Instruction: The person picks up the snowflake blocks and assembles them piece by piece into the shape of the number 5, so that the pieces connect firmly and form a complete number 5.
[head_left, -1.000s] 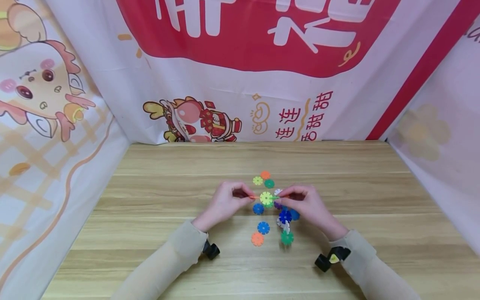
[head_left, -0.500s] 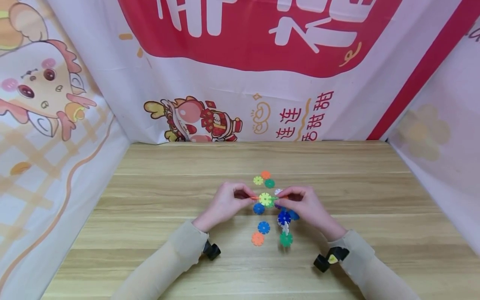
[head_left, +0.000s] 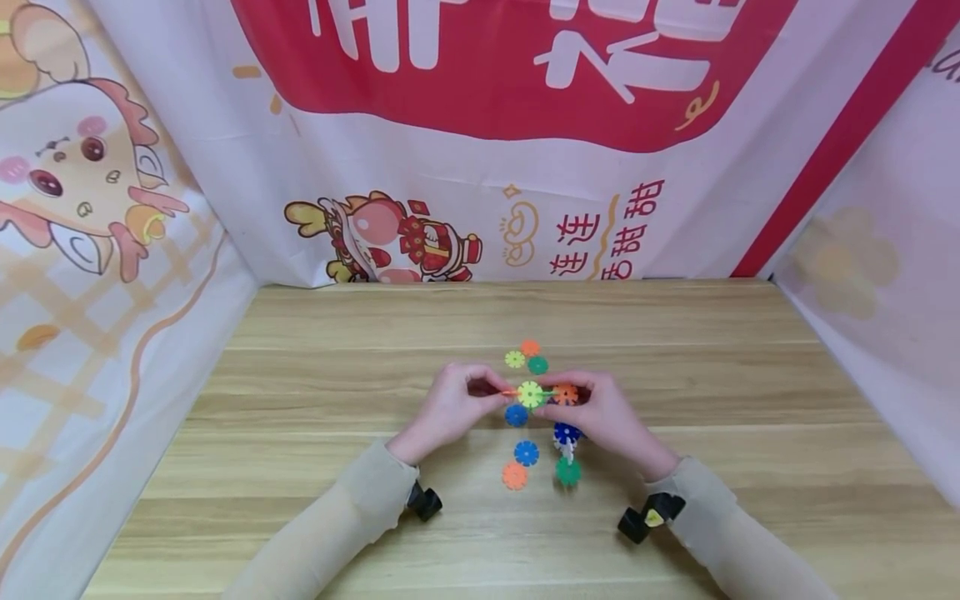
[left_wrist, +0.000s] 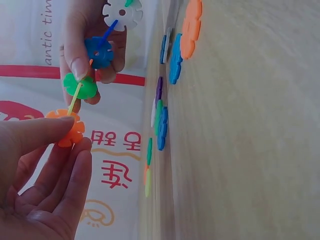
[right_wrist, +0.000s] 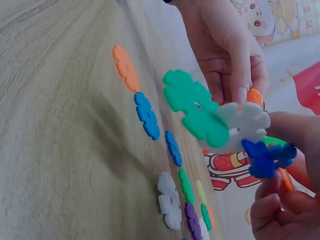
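A chain of slotted plastic snowflake discs hangs between both hands, above the table. My left hand pinches the orange snowflake disc at the chain's left end between thumb and fingers. Slotted into it is a yellow-green disc. On the far side of that, my right hand grips a green disc. Another orange disc shows between the right fingers. Lower on the chain come a dark blue disc, a white disc and a second green disc at the end.
Loose discs lie flat on the wooden table: blue and orange in front, another blue disc under the hands, and yellow, green and orange behind. Printed cloth walls the table's back.
My right hand has shifted left, its fingertips now nearer the yellow-green disc. The second orange disc has come into clearer view. My left hand has stayed nearly still, holding its disc.
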